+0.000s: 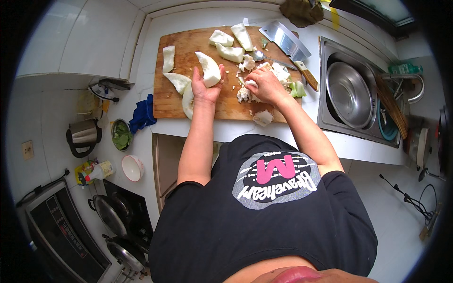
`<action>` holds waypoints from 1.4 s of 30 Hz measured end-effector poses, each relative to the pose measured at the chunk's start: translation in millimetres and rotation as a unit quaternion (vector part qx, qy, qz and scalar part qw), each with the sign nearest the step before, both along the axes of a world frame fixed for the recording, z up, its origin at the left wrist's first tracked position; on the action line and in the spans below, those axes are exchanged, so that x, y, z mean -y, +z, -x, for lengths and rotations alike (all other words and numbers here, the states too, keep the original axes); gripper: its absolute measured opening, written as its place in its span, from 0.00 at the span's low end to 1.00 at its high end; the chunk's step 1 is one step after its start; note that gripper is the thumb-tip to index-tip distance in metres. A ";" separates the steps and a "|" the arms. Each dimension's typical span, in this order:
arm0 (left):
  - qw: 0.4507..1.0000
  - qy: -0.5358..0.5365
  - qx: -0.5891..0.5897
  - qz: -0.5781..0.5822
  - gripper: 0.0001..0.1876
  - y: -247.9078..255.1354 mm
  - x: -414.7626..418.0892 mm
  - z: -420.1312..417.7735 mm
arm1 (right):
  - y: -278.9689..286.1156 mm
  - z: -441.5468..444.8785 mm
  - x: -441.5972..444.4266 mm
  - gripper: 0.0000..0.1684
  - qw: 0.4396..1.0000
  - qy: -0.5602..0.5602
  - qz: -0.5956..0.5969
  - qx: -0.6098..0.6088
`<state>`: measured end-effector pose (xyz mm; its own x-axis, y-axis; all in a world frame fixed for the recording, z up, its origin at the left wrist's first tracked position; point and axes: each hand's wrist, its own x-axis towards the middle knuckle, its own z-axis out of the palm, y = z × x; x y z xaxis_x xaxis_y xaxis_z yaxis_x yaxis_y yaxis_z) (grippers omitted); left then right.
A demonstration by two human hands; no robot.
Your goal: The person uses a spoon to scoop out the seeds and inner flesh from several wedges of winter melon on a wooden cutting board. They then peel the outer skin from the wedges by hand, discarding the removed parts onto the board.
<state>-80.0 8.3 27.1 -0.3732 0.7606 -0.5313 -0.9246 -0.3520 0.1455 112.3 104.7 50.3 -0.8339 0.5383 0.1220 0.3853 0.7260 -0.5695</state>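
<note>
A pale curved wedge of peeled melon or gourd (209, 70) rests upright in my left hand (207, 86), the thumb and fingers around its lower end. My right hand (266, 85) is over a heap of white, seedy pith scraps (281, 73), its fingers closed on a white piece. Under both hands lies a wooden cutting board (226, 108). More pale wedges, such as a thick one (230, 53) and a curved one (178, 82), lie on it, with loose seeds. Behind my right hand a metal spoon (259, 55) lies beside a cleaver (287, 40) with a wooden handle.
On the right, a steel basin (349, 94) stands in the sink (324, 120). Left of the board are a blue cloth (143, 112), a metal bowl of green peels (121, 134), a white bowl (132, 168) and a kettle (84, 137). A pan (109, 215) is on the cooktop.
</note>
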 end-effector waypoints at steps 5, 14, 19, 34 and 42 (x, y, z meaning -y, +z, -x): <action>0.999 -0.041 0.021 -0.019 0.25 -13.5 -2.8 29.3 | -0.8 5.6 -1.5 0.09 1.000 -0.008 -0.006 -0.014; 0.968 -0.116 -0.130 0.178 0.26 -34.4 -39.5 85.8 | -3.1 15.8 -2.0 0.07 1.000 -0.001 0.020 -0.017; 0.956 -0.053 -0.176 0.228 0.17 -32.5 -64.4 98.3 | -6.9 23.6 -3.4 0.06 1.000 0.007 0.007 -0.026; 0.789 0.042 -0.483 0.379 0.09 20.6 57.2 70.8 | -11.0 77.7 36.2 0.11 0.970 0.044 0.239 0.014; 0.710 -0.105 -0.535 0.446 0.17 -41.5 119.7 49.2 | -40.7 116.5 61.3 0.22 0.881 -0.001 0.471 0.047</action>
<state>-129.2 -111.3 -14.4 -0.8545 0.3979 -0.3340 -0.1351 0.4506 0.8825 -4.2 43.4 9.6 -0.8157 0.3649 -0.4489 0.4633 -0.0526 -0.8846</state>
